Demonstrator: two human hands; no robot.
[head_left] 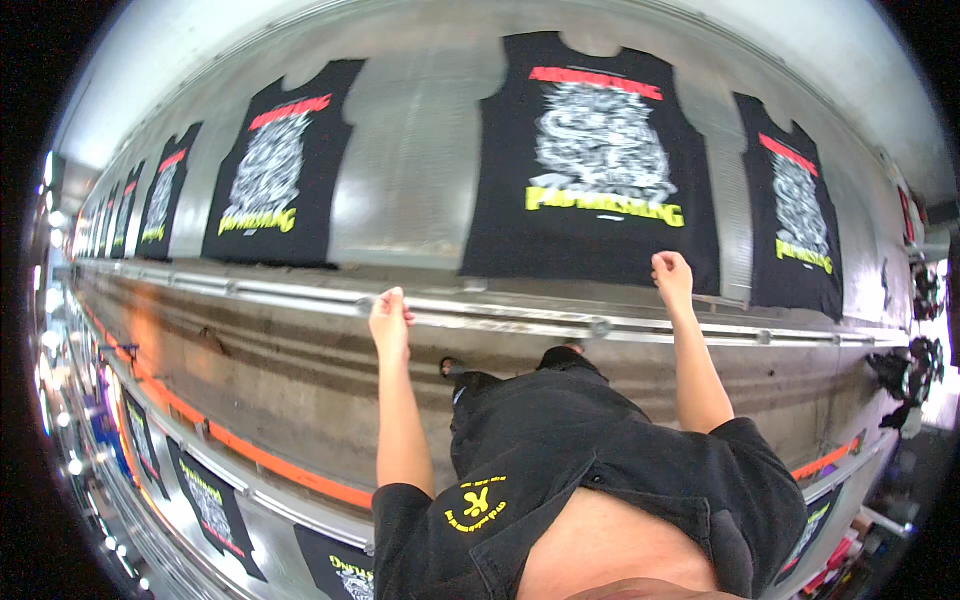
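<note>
In front of me a black shirt panel (600,240) lies flat, printed with a red band, a white-grey drawing and yellow lettering. My right hand (672,272) is over its lower right part, fingers curled in; whether they touch the cloth I cannot tell. My left hand (391,315) hovers by the metal rail (480,305), left of that panel, its fingers closed with nothing visible in them. Matching panels lie on either side: one to the left (285,235) and one to the right (795,275).
A long grey printing table (405,170) carries a row of several such panels running far left. Behind me, past the concrete floor (270,350), an orange rail (270,460) edges another table with more panels (215,510). Dark items (905,375) hang at the far right.
</note>
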